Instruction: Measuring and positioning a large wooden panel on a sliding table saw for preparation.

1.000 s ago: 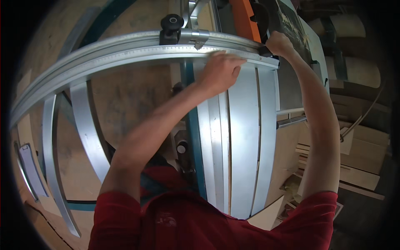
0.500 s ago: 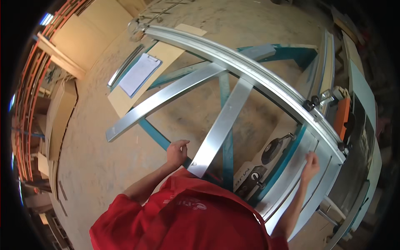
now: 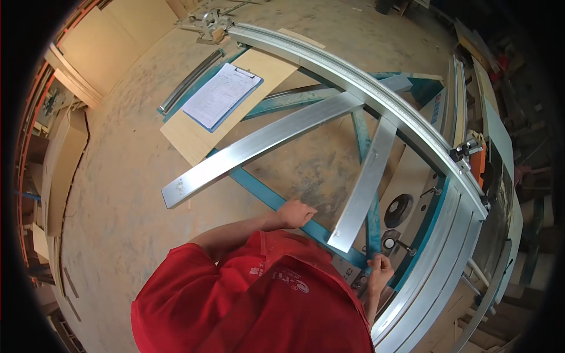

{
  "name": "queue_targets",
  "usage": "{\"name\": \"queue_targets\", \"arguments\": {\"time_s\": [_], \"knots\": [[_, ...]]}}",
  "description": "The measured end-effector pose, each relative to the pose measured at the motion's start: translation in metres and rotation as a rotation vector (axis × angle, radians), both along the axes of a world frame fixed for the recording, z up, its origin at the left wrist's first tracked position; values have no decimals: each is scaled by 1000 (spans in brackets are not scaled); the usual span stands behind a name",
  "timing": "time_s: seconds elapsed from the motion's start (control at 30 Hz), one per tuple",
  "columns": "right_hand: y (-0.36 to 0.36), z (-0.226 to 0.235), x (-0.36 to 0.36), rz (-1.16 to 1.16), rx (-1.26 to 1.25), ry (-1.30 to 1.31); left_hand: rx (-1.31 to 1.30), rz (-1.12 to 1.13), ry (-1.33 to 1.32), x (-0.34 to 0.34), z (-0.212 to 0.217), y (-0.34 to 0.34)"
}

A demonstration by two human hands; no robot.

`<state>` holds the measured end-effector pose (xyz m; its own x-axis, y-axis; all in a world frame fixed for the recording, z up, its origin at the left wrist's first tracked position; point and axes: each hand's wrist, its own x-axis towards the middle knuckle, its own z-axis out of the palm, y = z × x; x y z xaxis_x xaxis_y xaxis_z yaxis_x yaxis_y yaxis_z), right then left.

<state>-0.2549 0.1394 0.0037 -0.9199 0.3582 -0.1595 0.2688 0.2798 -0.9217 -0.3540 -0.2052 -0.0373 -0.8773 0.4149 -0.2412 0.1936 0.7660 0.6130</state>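
Teal-painted steel frame bar (image 3: 276, 203) runs diag. under the left hand (image 3: 294, 213), dusty, fixed low. Short silver aluminium support rail (image 3: 365, 182) lies across it, tilted, lower end just right of that hand. Right hand (image 3: 381, 272) sits near the teal bar's lower-right joint.

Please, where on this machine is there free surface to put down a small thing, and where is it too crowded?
Free: the bare part of the wooden board below the clipboard, and the top of the long aluminium bar. Crowded: the corner near the right hand, with black knobs and teal frame; the left hand rests on that frame.
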Motion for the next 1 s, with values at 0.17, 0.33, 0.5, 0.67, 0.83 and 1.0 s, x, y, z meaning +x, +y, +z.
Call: {"name": "queue_targets", "arguments": {"time_s": [0.17, 0.33, 0.5, 0.67, 0.83, 1.0], "knots": [[-115, 9, 67, -29, 81, -187, -65, -226, 66, -19, 8, -19], [-206, 21, 104, 194, 258, -188, -179, -134, 223, -26, -18, -49], [-254, 57, 177, -275, 116, -132, -84, -293, 458, -33, -24, -35], [-305, 55, 270, -599, -84, -182, -147, -368, 547, -20, -15, -28], [-372, -9, 390, -1024, -224, -303, -194, -355, 614, -49, -41, -30], [-433, -81, 514, -1315, -714, -189, 345, -597, 508, 93, 23, 75]]}}
